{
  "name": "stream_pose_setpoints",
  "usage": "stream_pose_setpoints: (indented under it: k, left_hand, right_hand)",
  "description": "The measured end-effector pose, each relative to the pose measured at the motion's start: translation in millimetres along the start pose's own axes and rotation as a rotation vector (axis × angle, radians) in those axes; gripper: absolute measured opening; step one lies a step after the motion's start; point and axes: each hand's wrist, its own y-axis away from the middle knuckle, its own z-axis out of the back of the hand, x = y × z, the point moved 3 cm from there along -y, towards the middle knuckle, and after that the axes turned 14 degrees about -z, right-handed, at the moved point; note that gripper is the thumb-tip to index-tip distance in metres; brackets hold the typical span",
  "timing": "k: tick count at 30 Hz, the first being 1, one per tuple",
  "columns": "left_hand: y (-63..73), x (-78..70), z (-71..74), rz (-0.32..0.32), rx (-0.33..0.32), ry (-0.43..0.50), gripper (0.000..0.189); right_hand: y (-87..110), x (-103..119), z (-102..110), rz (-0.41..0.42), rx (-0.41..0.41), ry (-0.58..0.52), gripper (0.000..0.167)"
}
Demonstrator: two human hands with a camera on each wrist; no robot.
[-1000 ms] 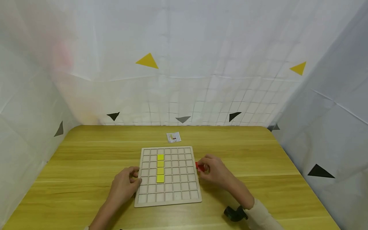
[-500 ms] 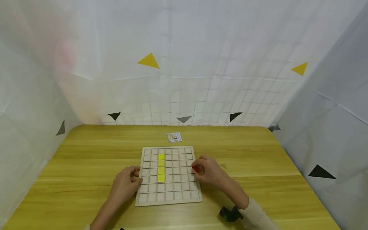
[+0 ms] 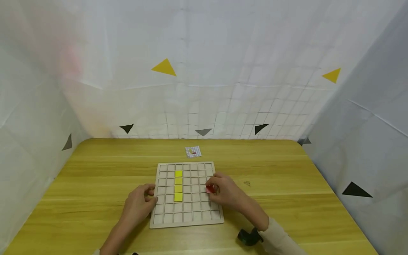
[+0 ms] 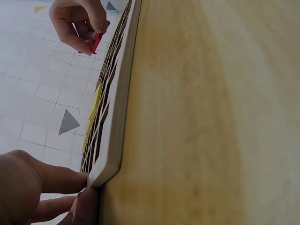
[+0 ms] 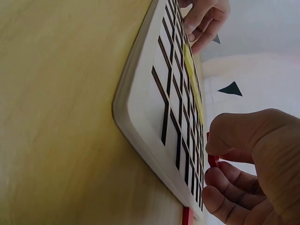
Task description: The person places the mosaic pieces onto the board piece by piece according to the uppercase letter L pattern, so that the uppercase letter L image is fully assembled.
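Observation:
A pale wooden grid board (image 3: 187,216) lies on the table, with a column of several yellow square tiles (image 3: 178,188) in its cells. My left hand (image 3: 139,204) holds the board's left edge, thumb and fingers at the rim in the left wrist view. Over the right-hand columns, my right hand (image 3: 227,191) pinches a small red tile (image 3: 209,188) between thumb and fingers. The left wrist view shows this tile (image 4: 97,42) tilted up on edge above the grid. Another red piece (image 5: 187,215) lies against the board's side in the right wrist view, hidden by my hand in the head view.
Behind the board lies a small printed grid card (image 3: 193,152) with yellow and red marks. A black device (image 3: 250,236) sits at the right wrist by the sleeve. White sheets (image 3: 204,88) with yellow, grey and black triangles enclose the wooden table (image 3: 271,159).
My right hand has carried the red tile leftward from beside the board's right edge to above its right columns. The left hand has stayed at the left edge.

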Motion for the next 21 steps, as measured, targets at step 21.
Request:
stream_pose_setpoints:
  k: [21]
  left_hand:
    - [1.3, 0.4, 1.2, 0.003, 0.0, 0.012, 0.045]
  right_hand:
    - [-10.9, 26.5, -17.8, 0.005, 0.084, 0.009, 0.022]
